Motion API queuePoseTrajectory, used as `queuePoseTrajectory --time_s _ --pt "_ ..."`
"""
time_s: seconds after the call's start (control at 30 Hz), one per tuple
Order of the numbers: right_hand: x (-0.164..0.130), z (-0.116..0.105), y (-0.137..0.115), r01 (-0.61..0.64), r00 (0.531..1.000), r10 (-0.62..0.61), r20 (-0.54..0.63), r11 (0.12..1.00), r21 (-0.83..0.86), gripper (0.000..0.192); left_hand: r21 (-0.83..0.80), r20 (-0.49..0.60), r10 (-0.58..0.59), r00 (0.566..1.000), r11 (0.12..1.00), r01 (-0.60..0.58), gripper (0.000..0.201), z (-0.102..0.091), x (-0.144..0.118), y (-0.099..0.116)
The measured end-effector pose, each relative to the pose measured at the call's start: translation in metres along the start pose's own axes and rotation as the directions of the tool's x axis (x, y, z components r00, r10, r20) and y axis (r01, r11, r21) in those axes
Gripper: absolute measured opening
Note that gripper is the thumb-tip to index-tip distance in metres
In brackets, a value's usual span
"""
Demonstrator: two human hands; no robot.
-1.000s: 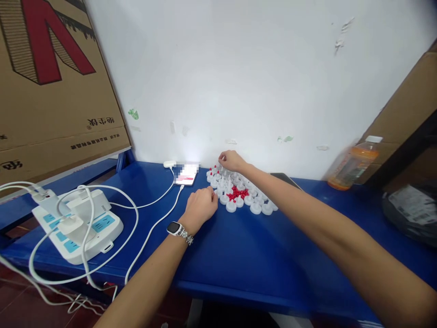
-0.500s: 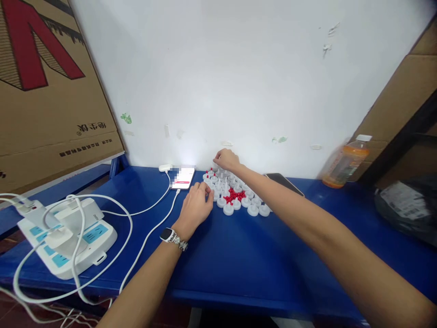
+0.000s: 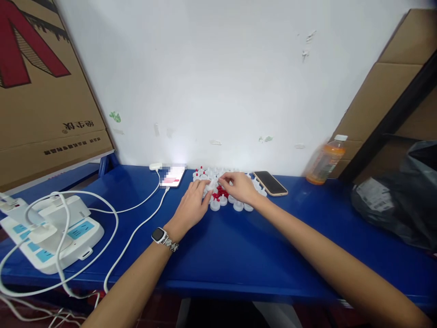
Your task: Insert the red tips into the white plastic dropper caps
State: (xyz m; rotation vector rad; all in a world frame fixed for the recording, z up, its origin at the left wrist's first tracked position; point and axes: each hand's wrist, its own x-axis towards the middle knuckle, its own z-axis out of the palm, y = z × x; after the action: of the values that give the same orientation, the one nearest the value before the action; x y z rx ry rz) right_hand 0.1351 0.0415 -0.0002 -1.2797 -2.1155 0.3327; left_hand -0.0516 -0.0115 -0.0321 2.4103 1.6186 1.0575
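Nozzle caps point(image 3: 238, 206), translucent white, are clustered on the blue table point(image 3: 225, 255), near the wall point(image 3: 218, 91); those that can be made out are mostly stood nozzle up. Small red tips point(image 3: 222, 195) are heaped in a gap among them. At the far-left corner of the cluster, red tips are seen seated on a few nozzles.

Both hands are brought close together over the cluster. One cap point(image 3: 212, 185) appears to be gripped between thumb and fingers of the left hand point(image 3: 191, 201). Fingers of the right hand point(image 3: 240, 187) are curled in just beside that cap; whether anything is pinched there cannot be told, too small and partly hidden.

Step in hand, as judged from the pose: a single cap is steadied by the left, its nozzle end worked by the right. For the next move, a steady left grip and a fine right-hand pinch would be called for, lined up with the nozzle; neighbouring caps are packed tightly and could be knocked over.

Dark-screened phone point(image 3: 271, 183) is placed just beside the cluster on the right; lit phone point(image 3: 175, 176), with a white cable point(image 3: 143, 224) plugged in, is laid on the left.
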Motion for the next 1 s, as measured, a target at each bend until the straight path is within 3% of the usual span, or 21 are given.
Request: queuePoseTrajectory --time_s 0.07,0.17,0.37,0.47,0.7,0.87,1.0 --pt "0.000 -0.001 0.005 0.055 0.998 -0.049 0.042 0.987 -0.151 0.021 0.005 0.012 0.011 1.000 1.000 -0.011 0.034 -0.001 -0.001 0.000" --pt "0.002 -0.002 0.007 0.074 0.991 -0.044 0.130 0.969 -0.236 0.019 -0.002 0.022 0.007 1.000 1.000 -0.007 0.032 -0.003 -0.001 0.002" --pt "0.022 -0.007 -0.004 -0.078 0.951 0.151 0.270 0.961 -0.263 0.020 -0.015 0.047 -0.005 0.999 1.000 0.006 0.033 -0.003 -0.001 0.002" --pt "0.034 -0.005 -0.012 -0.087 0.920 0.210 0.332 0.933 -0.349 0.020 -0.015 0.048 -0.004 0.999 1.000 0.005 0.033 -0.004 0.000 0.002" --pt "0.042 -0.001 -0.013 -0.067 0.910 0.226 0.347 0.907 -0.417 0.009 -0.024 0.058 -0.008 0.998 1.000 0.010 0.031 -0.004 0.000 0.002" --pt "0.035 -0.007 -0.008 -0.075 0.903 0.237 0.358 0.909 -0.410 0.021 -0.031 0.061 -0.004 0.998 0.999 0.006 0.031 -0.004 0.000 0.002" --pt "0.036 -0.005 -0.010 -0.067 0.894 0.249 0.372 0.896 -0.439 0.018 -0.030 0.063 -0.008 0.998 1.000 0.010 0.031 -0.004 0.000 0.002"
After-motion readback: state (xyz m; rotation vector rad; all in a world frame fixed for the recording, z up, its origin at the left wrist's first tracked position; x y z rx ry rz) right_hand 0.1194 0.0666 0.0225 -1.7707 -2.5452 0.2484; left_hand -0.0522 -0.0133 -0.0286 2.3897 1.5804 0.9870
